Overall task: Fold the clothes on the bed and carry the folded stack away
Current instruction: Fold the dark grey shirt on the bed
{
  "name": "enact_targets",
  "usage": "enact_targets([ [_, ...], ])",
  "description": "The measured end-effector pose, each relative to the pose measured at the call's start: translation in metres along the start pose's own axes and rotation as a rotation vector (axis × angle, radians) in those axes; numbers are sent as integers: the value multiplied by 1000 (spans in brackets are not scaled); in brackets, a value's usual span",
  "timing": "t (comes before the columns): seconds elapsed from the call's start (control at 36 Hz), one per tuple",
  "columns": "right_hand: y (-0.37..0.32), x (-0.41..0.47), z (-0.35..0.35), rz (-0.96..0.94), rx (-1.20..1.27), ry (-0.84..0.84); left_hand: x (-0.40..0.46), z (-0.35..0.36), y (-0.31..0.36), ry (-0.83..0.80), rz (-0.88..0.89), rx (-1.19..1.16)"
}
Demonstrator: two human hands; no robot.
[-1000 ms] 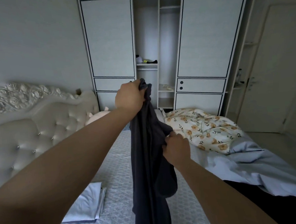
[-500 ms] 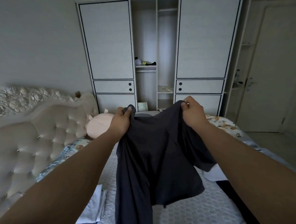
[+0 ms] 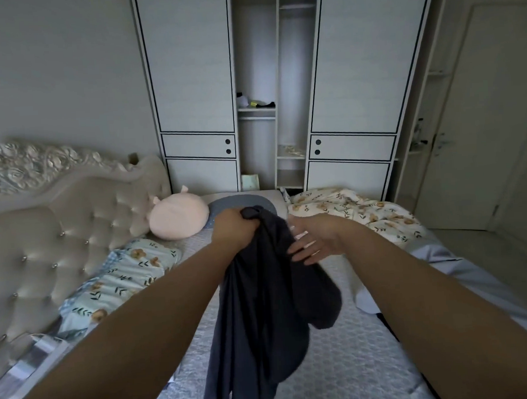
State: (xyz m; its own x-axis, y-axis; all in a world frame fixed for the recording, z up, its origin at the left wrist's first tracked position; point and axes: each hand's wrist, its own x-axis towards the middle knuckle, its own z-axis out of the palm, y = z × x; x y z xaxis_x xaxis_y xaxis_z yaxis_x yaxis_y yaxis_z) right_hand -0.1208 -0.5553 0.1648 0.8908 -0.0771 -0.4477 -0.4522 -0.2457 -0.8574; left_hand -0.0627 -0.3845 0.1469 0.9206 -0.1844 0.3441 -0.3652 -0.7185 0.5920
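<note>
While the dark garment (image 3: 267,296) hangs down through the middle of the frame, we see the left hand (image 3: 234,228) clenched around a bunched upper end of it, fingers curled tight over the cloth. The right hand (image 3: 314,238) sits just to the right of that, fingers straight and spread, their tips at the edge of the fabric; it grasps nothing, and we cannot tell whether the tips actually touch the cloth. The garment drapes in loose folds over the grey mattress (image 3: 341,363), its lower end running off the bottom edge of the frame.

At centre left a pink plush toy (image 3: 177,217) lies against the tufted headboard (image 3: 59,228), with a floral pillow (image 3: 119,277) below it. A floral quilt (image 3: 357,212) is heaped at centre right. A white wardrobe (image 3: 194,65) fills the upper middle, its open section between two closed doors, and a closed door (image 3: 490,126) stands at the right edge.
</note>
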Motion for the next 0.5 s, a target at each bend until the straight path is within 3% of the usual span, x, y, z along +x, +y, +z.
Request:
enact_targets([
  [0.08,-6,8,20,10,177,-143,-8,6,12,-38,162,-76],
  [0.19,-13,18,36,-40,351,114,-22,12,10,-175,373,-97],
  [0.31,-11,26,30,-109,243,239,-35,12,-6,-209,613,-176],
  [0.39,-14,22,27,-248,12,352,-41,12,-8,-198,577,-231],
  [0.5,-14,15,17,-406,-60,357,-31,7,-20,-193,281,-477],
])
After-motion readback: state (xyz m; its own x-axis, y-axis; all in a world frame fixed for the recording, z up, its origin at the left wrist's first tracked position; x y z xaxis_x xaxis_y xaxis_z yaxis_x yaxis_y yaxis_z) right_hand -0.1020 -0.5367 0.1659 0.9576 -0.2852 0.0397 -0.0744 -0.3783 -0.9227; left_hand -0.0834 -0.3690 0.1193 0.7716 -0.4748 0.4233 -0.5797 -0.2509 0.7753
